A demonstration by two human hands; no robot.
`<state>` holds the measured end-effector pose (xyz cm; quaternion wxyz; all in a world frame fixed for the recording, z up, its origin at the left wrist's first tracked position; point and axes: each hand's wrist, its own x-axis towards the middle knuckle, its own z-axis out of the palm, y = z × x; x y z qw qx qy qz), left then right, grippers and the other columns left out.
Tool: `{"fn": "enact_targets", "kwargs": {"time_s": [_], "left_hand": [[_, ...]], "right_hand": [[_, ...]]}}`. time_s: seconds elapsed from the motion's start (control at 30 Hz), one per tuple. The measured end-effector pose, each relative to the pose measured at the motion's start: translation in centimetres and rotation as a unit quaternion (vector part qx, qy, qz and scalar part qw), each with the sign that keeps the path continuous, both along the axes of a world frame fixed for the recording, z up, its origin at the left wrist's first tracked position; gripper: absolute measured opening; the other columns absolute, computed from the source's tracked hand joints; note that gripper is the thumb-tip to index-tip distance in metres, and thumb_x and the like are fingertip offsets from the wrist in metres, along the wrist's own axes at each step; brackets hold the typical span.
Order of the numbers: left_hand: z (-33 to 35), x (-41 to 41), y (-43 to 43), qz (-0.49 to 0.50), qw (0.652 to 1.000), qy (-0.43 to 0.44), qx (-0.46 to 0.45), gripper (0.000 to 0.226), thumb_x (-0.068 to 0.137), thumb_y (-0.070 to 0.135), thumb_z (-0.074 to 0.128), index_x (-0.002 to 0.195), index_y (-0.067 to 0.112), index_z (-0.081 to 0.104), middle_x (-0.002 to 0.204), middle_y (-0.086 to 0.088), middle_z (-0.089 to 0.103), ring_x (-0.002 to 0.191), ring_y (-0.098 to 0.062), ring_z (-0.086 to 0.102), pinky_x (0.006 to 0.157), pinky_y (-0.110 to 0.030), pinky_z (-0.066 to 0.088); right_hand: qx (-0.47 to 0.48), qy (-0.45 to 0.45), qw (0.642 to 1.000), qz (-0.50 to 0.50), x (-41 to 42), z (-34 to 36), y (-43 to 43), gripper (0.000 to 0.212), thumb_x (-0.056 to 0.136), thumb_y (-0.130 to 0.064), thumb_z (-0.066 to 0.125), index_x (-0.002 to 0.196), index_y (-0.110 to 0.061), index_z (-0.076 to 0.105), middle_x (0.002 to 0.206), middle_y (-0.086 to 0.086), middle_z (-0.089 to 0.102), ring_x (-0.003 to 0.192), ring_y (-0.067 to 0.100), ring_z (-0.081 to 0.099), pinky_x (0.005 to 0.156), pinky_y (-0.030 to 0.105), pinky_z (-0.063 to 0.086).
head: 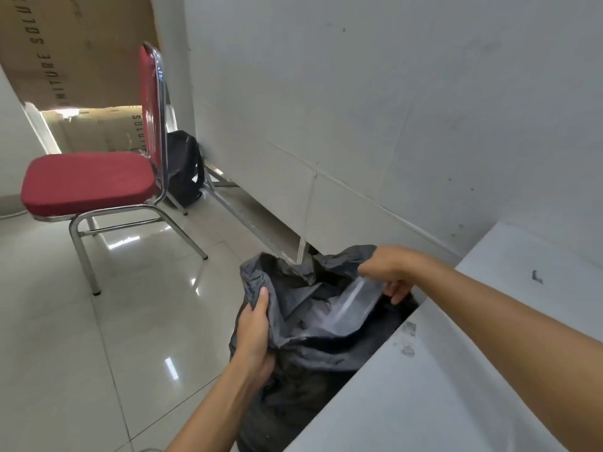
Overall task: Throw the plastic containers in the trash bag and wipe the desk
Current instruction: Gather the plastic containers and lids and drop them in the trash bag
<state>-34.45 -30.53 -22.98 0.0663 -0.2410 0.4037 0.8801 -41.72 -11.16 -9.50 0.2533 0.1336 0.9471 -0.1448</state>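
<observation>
A dark grey trash bag stands on the floor beside the white desk, its mouth held wide. My left hand grips the bag's near rim, thumb over the edge. My right hand holds a clear plastic container by its upper end. The container is tilted and reaches down into the bag's opening. Its lower part blends with the bag's inner folds.
A red padded chair with chrome legs stands on the glossy tiled floor to the left. A black backpack leans behind it against the white wall. Large cardboard boxes fill the far left corner. The desk top shows dark smudges.
</observation>
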Motion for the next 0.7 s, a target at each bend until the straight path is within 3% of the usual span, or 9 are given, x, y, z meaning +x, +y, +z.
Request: {"fn": "enact_targets", "kwargs": {"time_s": [0.07, 0.23, 0.37, 0.43, 0.57, 0.7], "left_hand": [[0.6, 0.6, 0.1, -0.007, 1.000, 0.021, 0.002, 0.040, 0.099, 0.043, 0.051, 0.131, 0.019, 0.060, 0.123, -0.011, 0.072, 0.113, -0.032, 0.068, 0.102, -0.054, 0.050], [1.9, 1.5, 0.6, -0.032, 0.998, 0.056, -0.018, 0.033, 0.100, 0.046, 0.044, 0.116, 0.026, 0.065, 0.122, -0.009, 0.073, 0.114, -0.030, 0.068, 0.105, -0.053, 0.048], [2.1, 1.9, 0.5, -0.034, 0.997, 0.056, -0.031, 0.046, 0.088, 0.058, 0.048, 0.119, 0.027, 0.064, 0.125, -0.009, 0.071, 0.117, -0.030, 0.067, 0.108, -0.053, 0.045], [2.3, 2.1, 0.5, -0.035, 0.997, 0.051, -0.046, 0.052, 0.086, 0.060, 0.047, 0.121, 0.026, 0.064, 0.126, -0.008, 0.071, 0.117, -0.029, 0.067, 0.109, -0.052, 0.044], [3.6, 3.6, 0.7, -0.078, 0.992, 0.059, -0.084, 0.041, 0.099, 0.046, 0.049, 0.127, 0.019, 0.062, 0.124, -0.008, 0.072, 0.114, -0.027, 0.069, 0.107, -0.048, 0.047], [5.0, 4.7, -0.1, -0.134, 0.976, 0.028, -0.170, 0.051, 0.096, 0.037, 0.060, 0.141, 0.017, 0.051, 0.141, -0.004, 0.059, 0.123, -0.021, 0.060, 0.109, -0.044, 0.044]], "right_hand": [[0.038, -0.014, 0.999, 0.016, -0.5, -1.1, -0.6, 0.034, 0.095, -0.028, 0.051, 0.113, 0.000, 0.053, 0.094, 0.021, 0.063, 0.059, 0.029, 0.068, 0.073, 0.041, 0.064], [-0.086, -0.059, 0.995, 0.007, -1.4, -3.9, -2.3, 0.044, 0.099, -0.022, 0.057, 0.134, 0.003, 0.048, 0.117, 0.031, 0.066, 0.080, 0.033, 0.074, 0.076, 0.043, 0.064], [-0.011, -0.010, 0.997, 0.072, -1.2, -4.4, -2.1, 0.031, 0.095, -0.020, 0.055, 0.119, 0.000, 0.061, 0.103, 0.022, 0.070, 0.084, 0.031, 0.074, 0.078, 0.041, 0.063], [-0.020, 0.011, 0.996, 0.088, -0.8, -3.8, -1.6, 0.030, 0.093, -0.017, 0.054, 0.117, -0.002, 0.063, 0.104, 0.019, 0.071, 0.087, 0.030, 0.075, 0.076, 0.040, 0.064], [-0.115, 0.080, 0.987, 0.079, 1.3, -1.4, -1.0, 0.026, 0.092, -0.014, 0.055, 0.112, -0.010, 0.072, 0.100, 0.014, 0.076, 0.090, 0.026, 0.075, 0.074, 0.036, 0.063], [-0.241, 0.131, 0.961, 0.045, 4.7, 1.5, -0.3, 0.020, 0.095, -0.017, 0.059, 0.111, -0.014, 0.072, 0.103, 0.007, 0.073, 0.090, 0.017, 0.074, 0.077, 0.027, 0.062]]}}
